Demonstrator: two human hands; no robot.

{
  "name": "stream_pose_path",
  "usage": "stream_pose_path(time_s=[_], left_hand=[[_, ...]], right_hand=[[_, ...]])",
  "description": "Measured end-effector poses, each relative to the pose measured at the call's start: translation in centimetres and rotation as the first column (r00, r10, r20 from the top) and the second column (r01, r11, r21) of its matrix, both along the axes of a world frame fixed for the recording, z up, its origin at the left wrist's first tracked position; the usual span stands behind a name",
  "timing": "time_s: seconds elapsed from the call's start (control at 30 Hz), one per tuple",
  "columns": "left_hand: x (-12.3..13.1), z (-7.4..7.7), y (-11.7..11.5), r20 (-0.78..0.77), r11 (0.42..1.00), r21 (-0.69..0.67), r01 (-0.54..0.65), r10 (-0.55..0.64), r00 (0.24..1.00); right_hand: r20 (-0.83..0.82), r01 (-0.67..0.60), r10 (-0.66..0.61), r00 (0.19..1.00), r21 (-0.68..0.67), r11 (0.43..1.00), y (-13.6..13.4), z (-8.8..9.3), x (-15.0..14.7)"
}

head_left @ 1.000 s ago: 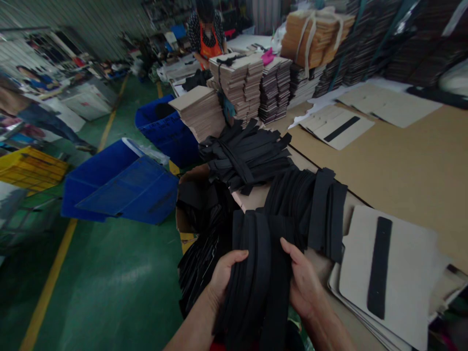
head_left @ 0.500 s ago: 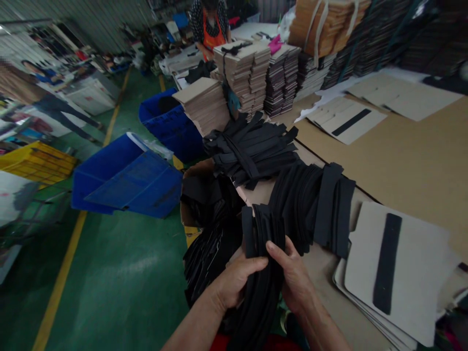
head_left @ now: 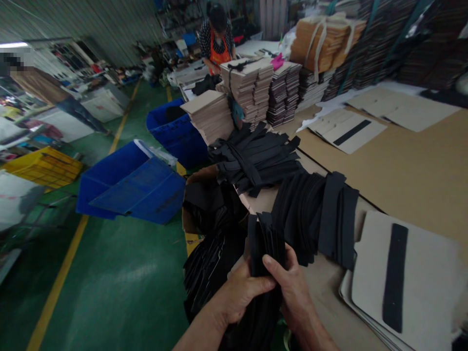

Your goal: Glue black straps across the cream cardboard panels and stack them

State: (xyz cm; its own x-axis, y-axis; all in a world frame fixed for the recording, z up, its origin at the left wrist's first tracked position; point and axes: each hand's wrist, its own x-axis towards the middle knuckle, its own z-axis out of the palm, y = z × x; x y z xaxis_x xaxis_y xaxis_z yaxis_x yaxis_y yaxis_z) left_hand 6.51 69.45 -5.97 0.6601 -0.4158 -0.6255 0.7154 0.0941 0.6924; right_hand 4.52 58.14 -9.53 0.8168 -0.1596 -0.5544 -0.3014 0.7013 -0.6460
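Hands clamp one bundle of black strips at the table's near-left corner.

Left hand (head_left: 239, 292) wraps the bundle of black strips (head_left: 266, 243) from the left, fingers curled closed round it; right hand (head_left: 292, 287) closes on it from the right, thumb across the front. Both sit at the same height, neither nearer. Bundle's long axis runs up and away from the fingers, top ends fanned above the grip, lower ends hidden below the wrists. Just right of it, a second stack of strips (head_left: 318, 214) lies on the table (head_left: 402, 165), near but apart. Further right, at the near edge, grey card with a black strip (head_left: 409, 278).
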Motion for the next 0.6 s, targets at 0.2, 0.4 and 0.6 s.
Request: stream_pose_path(time_s=[0.2, 0.4, 0.6], left_hand=[[-0.2, 0.7, -0.6, -0.004, 1.0, 0.023, -0.008, 0.008, 1.0], [-0.1, 1.7, -0.6, -0.097, 0.987, 0.023, -0.16, 0.162, 0.982], [0.0, 2.4, -0.4, -0.2, 0.979, 0.044, -0.201, 0.205, 0.958]], right_hand=[[-0.014, -0.019, 0.021, 1.0, 0.102, 0.995, -0.7, 0.3, 0.0], [-0.122, 0.047, -0.004, 0.992, 0.355, 0.934, -1.9, 0.3, 0.2], [-0.114, -0.014, 0.085, 0.99, 0.518, 0.855, -2.6, 0.3, 0.3]])
